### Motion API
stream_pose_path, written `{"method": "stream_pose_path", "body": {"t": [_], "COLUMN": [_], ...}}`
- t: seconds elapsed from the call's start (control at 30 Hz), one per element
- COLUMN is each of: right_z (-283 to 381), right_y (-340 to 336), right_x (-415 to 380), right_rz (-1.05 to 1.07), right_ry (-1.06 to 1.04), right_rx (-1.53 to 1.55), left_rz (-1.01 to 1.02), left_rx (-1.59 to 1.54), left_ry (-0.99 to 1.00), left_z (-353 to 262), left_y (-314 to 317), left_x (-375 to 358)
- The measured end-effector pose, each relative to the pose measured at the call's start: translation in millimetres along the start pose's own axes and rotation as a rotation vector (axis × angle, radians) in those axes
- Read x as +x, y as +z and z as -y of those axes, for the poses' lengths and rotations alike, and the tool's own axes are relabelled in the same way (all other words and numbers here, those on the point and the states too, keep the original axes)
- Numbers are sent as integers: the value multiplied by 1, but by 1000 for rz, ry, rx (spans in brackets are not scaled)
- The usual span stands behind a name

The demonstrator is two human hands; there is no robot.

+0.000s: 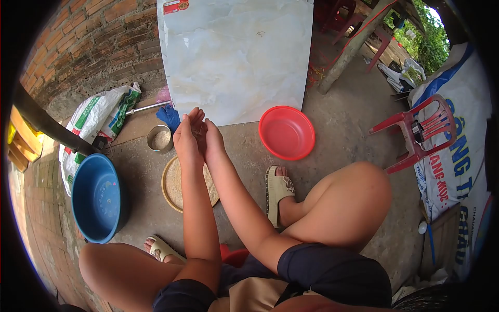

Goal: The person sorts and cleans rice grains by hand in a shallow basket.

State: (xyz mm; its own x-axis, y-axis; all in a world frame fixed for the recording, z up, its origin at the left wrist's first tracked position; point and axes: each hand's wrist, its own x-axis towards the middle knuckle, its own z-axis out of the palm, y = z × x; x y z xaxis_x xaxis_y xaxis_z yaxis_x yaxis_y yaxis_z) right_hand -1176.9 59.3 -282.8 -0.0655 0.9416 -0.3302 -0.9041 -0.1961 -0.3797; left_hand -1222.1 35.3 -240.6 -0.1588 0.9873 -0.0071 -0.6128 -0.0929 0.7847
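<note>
My left hand (187, 136) and my right hand (212, 139) are raised side by side with palms cupped together, above and beyond a round shallow tray (173, 186) of pale grain-like material. Their fingers curve inward, and whatever lies between the palms is too small to make out. Just left of my hands, a metal tin (160, 139) with similar pale contents stands on the floor. My forearms cover part of the tray. To the right sits a red plastic basin (287, 133).
A blue basin (97, 198) stands at the left beside a white-and-green sack (89, 122). A marbled panel (236, 62) leans at the back. At the right are a red plastic chair (416, 132) and a large printed sack (452, 156).
</note>
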Motion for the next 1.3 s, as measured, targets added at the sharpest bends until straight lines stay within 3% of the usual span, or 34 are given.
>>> {"method": "stream_pose_path", "body": {"t": [0.07,0.13,0.17,0.23,0.37,0.53,0.57,0.63,0.7,0.73,0.77,0.83,0.87,0.9,0.97,1.03,1.1,1.2,1.23,1.3], "right_z": [-4,-7,-10,-13,-22,-37,-37,-28,-9,-1,-1,0,0,3,8,12,16,14,15,15], "right_y": [-3,-11,-16,-21,-29,-40,-42,-35,-5,8,9,12,11,14,21,29,34,40,40,42], "right_x": [3,10,11,8,23,41,42,31,-4,-18,-16,-12,-12,-15,-21,-27,-31,-32,-33,-41], "right_rz": [38,158,158,355,297,466,466,288,234,181,180,-28,-29,72,171,288,313,363,362,378], "right_ry": [64,256,256,244,241,241,241,189,182,175,173,21,21,-99,-218,-368,-420,-563,-563,-639], "right_rx": [116,320,321,252,211,306,307,269,297,324,324,218,218,103,-14,-340,-408,-635,-634,-922], "left_rz": [24,49,50,51,187,343,320,297,188,189,104,21,-33,-83,-102,-95,-59,253,253,264], "left_rx": [47,96,217,338,567,749,848,945,1250,1249,1180,1111,779,443,288,-249,-331,-494,-493,-543], "left_ry": [36,72,95,118,170,197,116,33,450,450,403,355,188,24,-44,-270,-265,-243,-244,-226], "left_z": [-2,-8,-11,-16,-23,-31,-37,-39,-28,-24,-21,-16,-12,-9,-4,-1,6,13,16,22], "left_y": [-1,1,1,2,3,0,0,0,-8,-11,-15,-16,-15,-14,-18,-15,-22,-34,-35,-39], "left_x": [0,-2,-3,-5,-8,-8,-10,-10,-3,1,5,7,7,7,9,6,9,16,19,25]}}
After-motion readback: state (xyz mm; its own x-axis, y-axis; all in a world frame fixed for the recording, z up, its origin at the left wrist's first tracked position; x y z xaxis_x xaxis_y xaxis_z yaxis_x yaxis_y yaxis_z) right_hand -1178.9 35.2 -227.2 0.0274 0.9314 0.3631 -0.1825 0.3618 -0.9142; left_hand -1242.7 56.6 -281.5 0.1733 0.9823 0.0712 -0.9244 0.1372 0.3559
